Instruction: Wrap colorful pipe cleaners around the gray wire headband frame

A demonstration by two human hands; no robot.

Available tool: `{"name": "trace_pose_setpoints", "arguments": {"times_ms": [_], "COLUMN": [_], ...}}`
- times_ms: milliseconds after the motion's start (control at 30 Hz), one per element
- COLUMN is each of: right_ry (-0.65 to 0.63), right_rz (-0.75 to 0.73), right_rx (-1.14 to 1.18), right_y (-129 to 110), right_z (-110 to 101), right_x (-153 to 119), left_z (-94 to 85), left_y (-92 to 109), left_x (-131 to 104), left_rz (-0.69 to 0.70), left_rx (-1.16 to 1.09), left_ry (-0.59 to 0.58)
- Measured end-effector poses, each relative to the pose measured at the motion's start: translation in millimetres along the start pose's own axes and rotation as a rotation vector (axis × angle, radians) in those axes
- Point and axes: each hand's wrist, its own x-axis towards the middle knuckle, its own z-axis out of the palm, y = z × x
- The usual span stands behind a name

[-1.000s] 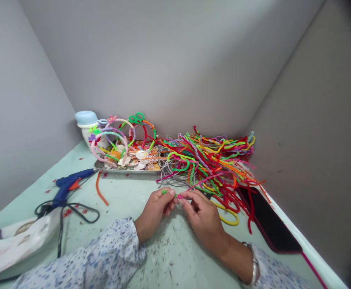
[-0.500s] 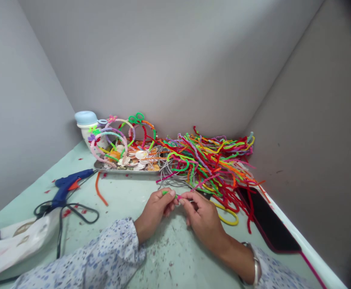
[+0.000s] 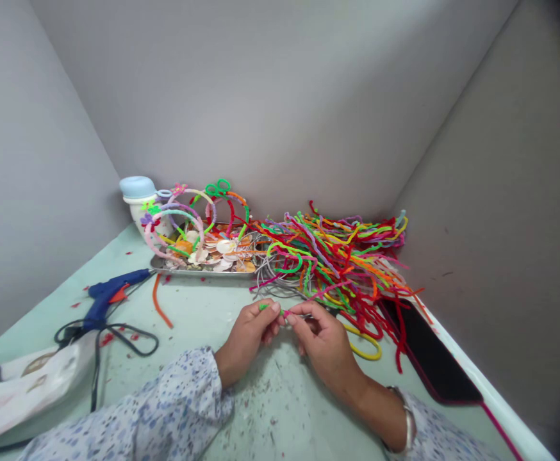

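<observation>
One green-and-pink fuzzy stem [image 3: 263, 307] is above the table [image 3: 198, 323], the left hand [image 3: 247, 334] pinching its green part, the right hand [image 3: 327, 346] its pink end. One metal tray [image 3: 207, 274] holds many shells [image 3: 225, 247] and perhaps four overlapping hoops [image 3: 150, 242].

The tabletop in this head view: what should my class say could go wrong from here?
The small green-and-pink piece is pinched between the left hand and right hand, so it might slip. The black cord of the blue glue gun runs right beside the left sleeve, which could snag it. Pipe cleaners overlap the phone, so moving either might drag the other.
</observation>
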Motion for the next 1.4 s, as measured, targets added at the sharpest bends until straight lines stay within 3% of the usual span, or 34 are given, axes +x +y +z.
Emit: {"name": "trace_pose_setpoints", "arguments": {"times_ms": [200,833,1200,1400], "right_ry": [0.011,-0.057,-0.035,-0.038], "right_rz": [-0.018,0.147,-0.001,0.033], "right_rx": [0.009,0.073,0.044,0.016], "right_y": [0.7,-7.4,-1.4,-1.5], "right_z": [0.3,-0.8,0.7,-0.2], "right_x": [-0.9,1.3,-0.9,-0.9], "left_z": [-0.7,-2.8,-2.0,-2.3], "left_y": [-0.3,-2.8,-1.9,-2.5], "left_x": [0.5,-0.9,0.8,0.8], "left_rz": [-0.012,0.030,0.011,0.017], "left_rx": [0.014,0.066,0.041,0.054], "left_ry": [-0.011,-0.052,-0.035,-0.037]}}
